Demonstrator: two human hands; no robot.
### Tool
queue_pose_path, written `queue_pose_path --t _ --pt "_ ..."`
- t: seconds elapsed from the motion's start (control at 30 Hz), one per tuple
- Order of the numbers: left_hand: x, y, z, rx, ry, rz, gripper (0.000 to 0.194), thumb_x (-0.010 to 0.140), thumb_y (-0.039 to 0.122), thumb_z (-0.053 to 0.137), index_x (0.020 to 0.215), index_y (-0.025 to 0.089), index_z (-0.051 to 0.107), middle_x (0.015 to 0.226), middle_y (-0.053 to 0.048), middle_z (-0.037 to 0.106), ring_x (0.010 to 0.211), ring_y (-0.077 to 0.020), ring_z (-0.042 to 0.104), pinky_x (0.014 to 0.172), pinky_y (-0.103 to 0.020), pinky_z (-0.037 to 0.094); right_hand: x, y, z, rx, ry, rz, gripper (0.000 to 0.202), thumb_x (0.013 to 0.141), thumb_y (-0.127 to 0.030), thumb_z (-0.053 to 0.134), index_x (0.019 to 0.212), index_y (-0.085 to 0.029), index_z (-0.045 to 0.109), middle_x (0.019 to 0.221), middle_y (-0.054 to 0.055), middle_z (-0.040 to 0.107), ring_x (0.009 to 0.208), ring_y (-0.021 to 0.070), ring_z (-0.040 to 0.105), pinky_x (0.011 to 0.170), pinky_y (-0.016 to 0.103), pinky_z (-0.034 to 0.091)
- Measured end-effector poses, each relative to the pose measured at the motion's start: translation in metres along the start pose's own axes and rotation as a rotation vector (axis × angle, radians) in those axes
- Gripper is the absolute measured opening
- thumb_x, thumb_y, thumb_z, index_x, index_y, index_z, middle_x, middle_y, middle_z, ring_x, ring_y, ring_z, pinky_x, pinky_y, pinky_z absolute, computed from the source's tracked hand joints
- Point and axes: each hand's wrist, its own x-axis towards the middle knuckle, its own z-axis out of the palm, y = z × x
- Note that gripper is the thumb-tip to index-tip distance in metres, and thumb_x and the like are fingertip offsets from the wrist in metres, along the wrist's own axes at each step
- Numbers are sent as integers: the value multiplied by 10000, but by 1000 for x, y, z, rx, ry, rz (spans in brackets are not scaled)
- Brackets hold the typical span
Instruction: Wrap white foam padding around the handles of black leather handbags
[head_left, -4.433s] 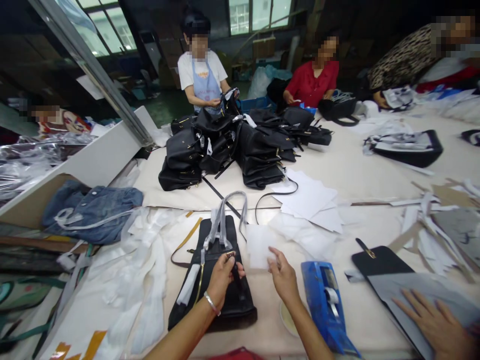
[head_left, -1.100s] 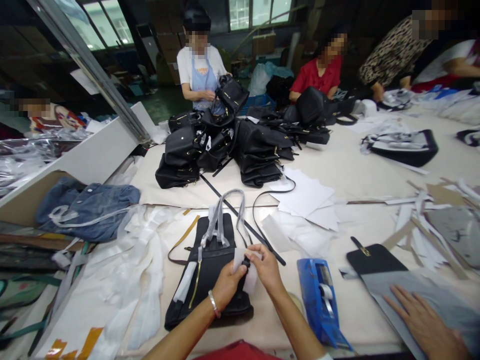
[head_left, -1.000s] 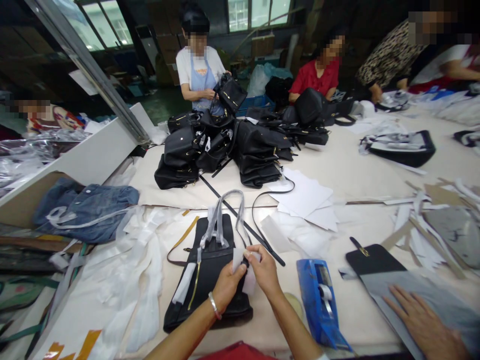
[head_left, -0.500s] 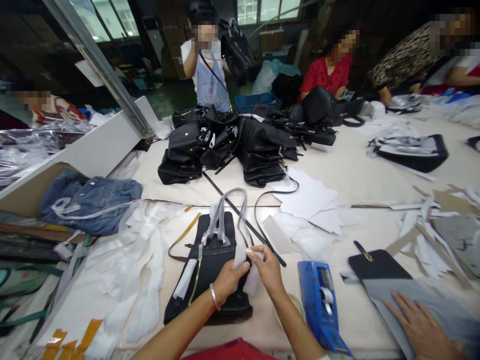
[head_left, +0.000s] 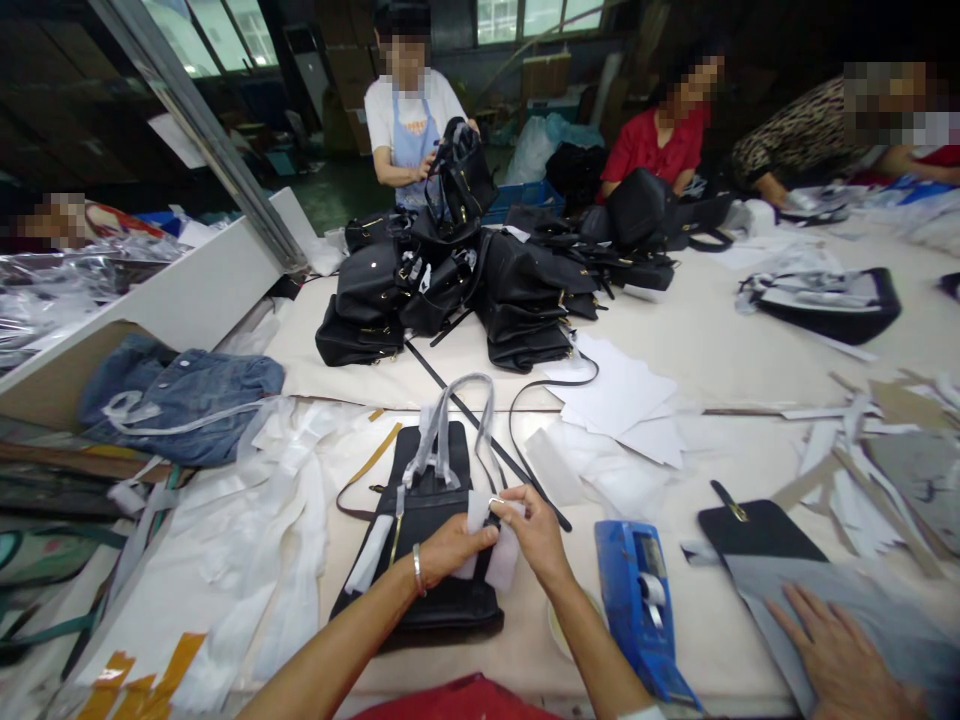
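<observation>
A black handbag (head_left: 442, 608) lies flat in front of me, its looped handles (head_left: 431, 445) wrapped in clear film. My left hand (head_left: 459, 550) is closed over the bag's right side, thumb pressed on a thin black strap. Between the fingers of my right hand (head_left: 534, 528) is a small metal buckle (head_left: 495, 503) on that strap. White wrapping sheet (head_left: 478, 508) sticks up by my left fingers, and a pale sheet (head_left: 502, 562) hangs under my right hand. Fingers partly hide the buckle.
A blue tape dispenser (head_left: 636, 600) stands right of my forearm. Black bags (head_left: 525, 290) are piled ahead, with white paper sheets (head_left: 622, 405) nearer. At far right, another person's hand (head_left: 840, 640) rests on a grey sheet. A denim bag (head_left: 187, 400) lies left.
My left wrist has shifted slightly left, and the pale sheet by my hands shows more. Across the table, a person has lowered a black bag onto the pile's back edge.
</observation>
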Motion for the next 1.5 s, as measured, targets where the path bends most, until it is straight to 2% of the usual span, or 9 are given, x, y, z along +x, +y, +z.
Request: queue_pose_path --t 0.2,0.43,0.6,0.77,0.9,1.03,1.17,1.37,1.5 --pt "0 -4 8 -37 69 135 473 784 434 608 1158 144 600 1058 -84 661 1005 -243 569 936 -370 396 0 -1 3 -95 50 -47 297 688 -459 665 839 -205 641 779 19 663 704 196 575 655 290 422" --pt "-9 -1 10 -181 187 105 466 819 424 565 1181 133 590 1097 -118 660 984 -243 601 941 -389 406 -18 21 4 592 -107 249 531 822 -576 478 1195 -205 551 974 84 665 868 218 619 737 328 479" --pt "-11 0 15 -252 213 88 493 797 450 583 1165 122 596 1076 -137 667 942 -254 622 886 -396 446 -29 32 20 734 -256 265 504 820 -488 549 1263 -253 505 1193 79 600 1078 239 552 862 380 455" --pt "-7 -6 19 -201 373 160 501 779 477 589 1132 122 615 1043 -122 674 969 -250 607 919 -368 423 -26 25 33 605 -341 231 553 805 -496 567 1304 -284 461 1299 47 526 1206 234 458 942 387 409" --pt "0 -14 22 -175 499 213 496 782 500 567 1124 143 611 970 -89 677 860 -209 610 834 -319 450 -24 17 36 486 -312 178 530 806 -491 567 1288 -294 469 1194 46 585 1071 234 543 778 321 475" --pt "0 -15 25 -265 402 168 532 754 562 561 1034 117 638 755 -65 649 576 -142 539 563 -260 435 -21 11 30 461 -330 124 442 792 -448 605 1188 -265 531 930 36 649 667 140 556 508 210 377" --pt "-9 -9 25 -335 300 211 494 785 543 538 1014 116 634 784 -78 644 608 -144 548 591 -265 443 -20 4 26 423 -368 80 365 763 -391 644 1081 -231 560 903 38 638 643 124 526 479 189 335" --pt "-12 -14 22 -174 376 317 451 784 516 554 987 124 645 860 -100 674 784 -207 603 744 -302 461 -32 -2 42 220 -221 -61 296 773 -372 608 1023 -228 546 971 39 634 792 165 580 721 281 466" --pt "-11 -20 16 -163 382 331 468 781 557 518 881 120 657 770 -89 667 734 -210 610 725 -318 467 -38 -14 30 162 -379 -30 461 692 -368 686 1110 -234 544 1043 54 624 914 205 583 817 344 461"
